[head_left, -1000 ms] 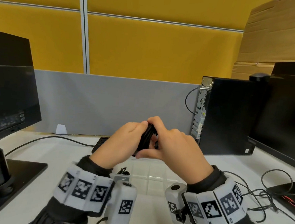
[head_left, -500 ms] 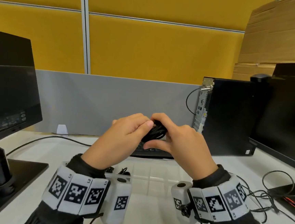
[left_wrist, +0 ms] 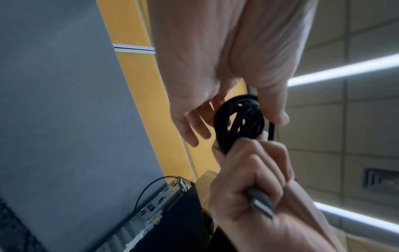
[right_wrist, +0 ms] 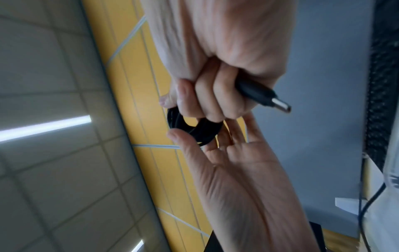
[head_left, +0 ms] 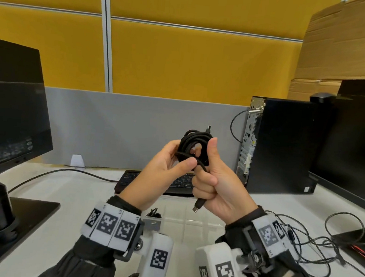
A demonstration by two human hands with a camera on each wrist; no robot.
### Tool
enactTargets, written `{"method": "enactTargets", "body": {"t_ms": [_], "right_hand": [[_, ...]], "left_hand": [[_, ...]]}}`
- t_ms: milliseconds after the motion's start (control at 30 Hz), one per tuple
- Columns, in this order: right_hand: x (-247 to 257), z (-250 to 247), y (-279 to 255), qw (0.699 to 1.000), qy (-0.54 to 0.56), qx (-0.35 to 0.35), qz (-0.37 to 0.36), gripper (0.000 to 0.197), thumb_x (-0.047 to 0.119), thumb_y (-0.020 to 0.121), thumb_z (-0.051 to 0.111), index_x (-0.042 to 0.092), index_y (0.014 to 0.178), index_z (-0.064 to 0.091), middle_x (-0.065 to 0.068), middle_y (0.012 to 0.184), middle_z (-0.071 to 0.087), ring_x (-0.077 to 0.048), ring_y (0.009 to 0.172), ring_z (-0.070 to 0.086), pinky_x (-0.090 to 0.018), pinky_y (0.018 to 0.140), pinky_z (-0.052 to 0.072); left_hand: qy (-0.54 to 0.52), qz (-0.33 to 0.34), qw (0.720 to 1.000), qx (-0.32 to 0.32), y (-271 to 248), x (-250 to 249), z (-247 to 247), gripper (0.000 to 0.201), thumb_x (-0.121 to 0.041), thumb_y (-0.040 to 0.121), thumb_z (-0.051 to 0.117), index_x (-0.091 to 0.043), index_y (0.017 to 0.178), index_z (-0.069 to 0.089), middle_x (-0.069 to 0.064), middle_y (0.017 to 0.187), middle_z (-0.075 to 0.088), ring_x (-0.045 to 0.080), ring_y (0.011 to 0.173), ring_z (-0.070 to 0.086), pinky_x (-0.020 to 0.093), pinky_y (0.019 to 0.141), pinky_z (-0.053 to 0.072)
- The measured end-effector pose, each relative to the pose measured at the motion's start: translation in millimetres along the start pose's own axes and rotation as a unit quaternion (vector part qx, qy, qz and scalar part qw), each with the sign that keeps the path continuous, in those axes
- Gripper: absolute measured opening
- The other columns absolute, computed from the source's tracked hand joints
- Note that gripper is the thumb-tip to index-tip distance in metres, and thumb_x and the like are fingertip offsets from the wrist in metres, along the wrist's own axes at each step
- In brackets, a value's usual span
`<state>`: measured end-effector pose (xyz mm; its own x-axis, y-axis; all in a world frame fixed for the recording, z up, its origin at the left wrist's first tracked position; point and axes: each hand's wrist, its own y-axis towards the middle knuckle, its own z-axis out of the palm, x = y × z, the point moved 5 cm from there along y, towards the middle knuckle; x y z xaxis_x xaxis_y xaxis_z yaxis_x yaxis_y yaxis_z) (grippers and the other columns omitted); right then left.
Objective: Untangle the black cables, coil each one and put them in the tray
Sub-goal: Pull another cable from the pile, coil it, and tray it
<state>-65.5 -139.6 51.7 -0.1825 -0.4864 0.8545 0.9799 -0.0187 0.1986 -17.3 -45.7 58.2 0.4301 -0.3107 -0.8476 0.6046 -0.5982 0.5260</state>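
Left hand (head_left: pixel 163 165) pinches the coiled black cable (head_left: pixel 195 147); right hand (head_left: pixel 215 181) clenches its USB-C plug end (head_left: pixel 197 207). Risk: loosened pinch, loops spring apart above clear tray (head_left: pixel 191 225).

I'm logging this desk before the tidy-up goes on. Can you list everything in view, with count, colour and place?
Coiled cable: one, black, held up between both hands; a plug sticks out below the right fist.
Tray: one, clear, on the desk under the hands; a small black cable at its left end.
Loose cables: a thin dark tangle, desk right.
Keyboard: one, black, behind the tray.
Computer tower: one, black, right of centre.
Monitors: two, black, far left and far right.
Cardboard: brown, upper right.
Partition: yellow over grey, behind the desk.
Left hand: pinches a strand of the coil.
Right hand: grips the coil and its plug end.
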Motion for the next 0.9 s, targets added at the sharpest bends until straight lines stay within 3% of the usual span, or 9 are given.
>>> {"method": "enactTargets", "body": {"t_ms": [100, 267, 367, 500, 567, 633, 700, 767, 900], "right_hand": [[-1, -2, 1, 1.0, 0.008, 0.007, 0.03, 0.048, 0.062, 0.078, 0.041, 0.019, 0.09, 0.057, 0.009, 0.034, 0.023, -0.002, 0.028, 0.016, -0.018, 0.035, 0.005], [5, 1, -2, 0.999, -0.019, 0.018, 0.046, 0.073, 0.061, 0.085, 0.035, 0.009, 0.135, 0.045, 0.008, 0.035, 0.022, -0.002, 0.03, 0.015, -0.016, 0.035, 0.006], [8, 2, -3, 0.999, -0.027, 0.018, 0.034, 0.076, 0.058, 0.085, 0.038, 0.004, 0.138, 0.039, 0.008, 0.037, 0.021, -0.002, 0.031, 0.015, -0.016, 0.035, 0.006], [9, -1, -2, 0.999, -0.025, 0.008, 0.02, 0.073, 0.053, 0.09, 0.037, -0.004, 0.135, 0.036, 0.008, 0.038, 0.023, -0.002, 0.032, 0.017, -0.017, 0.036, 0.006], [10, -2, -2, 0.999, -0.035, 0.004, 0.016, 0.057, 0.051, 0.091, 0.039, 0.006, 0.125, 0.049, 0.008, 0.043, 0.023, -0.002, 0.035, 0.017, -0.016, 0.038, 0.008], [14, -3, -5, 0.996, -0.085, -0.005, 0.001, 0.042, 0.048, 0.088, 0.048, 0.015, 0.114, 0.048, 0.007, 0.05, 0.024, -0.003, 0.04, 0.018, -0.016, 0.039, 0.011], [22, -4, -9, 0.982, -0.185, -0.021, -0.025, 0.04, 0.041, 0.087, 0.055, 0.019, 0.119, 0.046, 0.007, 0.053, 0.027, -0.005, 0.043, 0.019, -0.016, 0.038, 0.016], [32, -1, -14, 0.935, -0.345, -0.02, -0.082, 0.029, 0.031, 0.091, 0.056, 0.021, 0.119, 0.051, 0.008, 0.05, 0.028, -0.006, 0.042, 0.021, -0.016, 0.038, 0.019], [54, 2, -22, 0.723, -0.649, -0.061, -0.229, 0.019, 0.031, 0.095, 0.05, 0.019, 0.098, 0.064, 0.008, 0.048, 0.038, -0.009, 0.045, 0.036, -0.017, 0.046, 0.027]], "left_hand": [[-0.018, 0.003, 1.0, -0.021, 0, 3, 7, 0.046, -0.043, 0.077, 0.061, -0.016, 0.113, 0.049, -0.003, 0.105, 0.062, 0.015, 0.108, 0.058, 0.027, 0.094, 0.046], [-0.066, 0.039, 0.994, -0.075, 1, 0, 11, 0.032, -0.033, 0.084, 0.055, -0.011, 0.107, 0.053, 0.002, 0.098, 0.062, 0.01, 0.096, 0.06, 0.021, 0.085, 0.047], [-0.065, 0.067, 0.991, -0.093, 1, -4, 14, 0.028, -0.033, 0.085, 0.059, -0.011, 0.102, 0.055, 0.0, 0.093, 0.063, 0.007, 0.09, 0.061, 0.017, 0.079, 0.048], [-0.039, 0.099, 0.987, -0.117, -1, -10, 14, 0.029, -0.027, 0.079, 0.054, -0.007, 0.1, 0.054, -0.012, 0.068, 0.061, -0.001, 0.072, 0.06, 0.012, 0.07, 0.046], [-0.019, 0.1, 0.985, -0.137, -1, -11, 10, 0.027, -0.026, 0.082, 0.053, -0.007, 0.101, 0.055, -0.012, 0.071, 0.06, -0.003, 0.071, 0.058, 0.012, 0.068, 0.046], [-0.005, 0.096, 0.981, -0.169, -1, -12, 2, 0.013, -0.018, 0.088, 0.053, -0.012, 0.1, 0.057, -0.008, 0.081, 0.062, -0.006, 0.072, 0.059, 0.011, 0.067, 0.046], [0.014, 0.085, 0.978, -0.189, -1, -11, -7, 0.01, -0.014, 0.091, 0.053, -0.016, 0.098, 0.059, -0.008, 0.083, 0.064, -0.006, 0.071, 0.06, 0.011, 0.066, 0.047], [0.031, 0.072, 0.979, -0.187, -1, -11, -12, 0.01, -0.015, 0.092, 0.052, -0.013, 0.096, 0.061, -0.011, 0.075, 0.064, -0.003, 0.068, 0.059, 0.013, 0.064, 0.047], [0.014, 0.022, 0.989, -0.144, -1, -15, -9, 0.014, -0.018, 0.094, 0.048, -0.009, 0.101, 0.055, -0.005, 0.068, 0.067, 0.0, 0.059, 0.062, 0.012, 0.059, 0.048]]}}
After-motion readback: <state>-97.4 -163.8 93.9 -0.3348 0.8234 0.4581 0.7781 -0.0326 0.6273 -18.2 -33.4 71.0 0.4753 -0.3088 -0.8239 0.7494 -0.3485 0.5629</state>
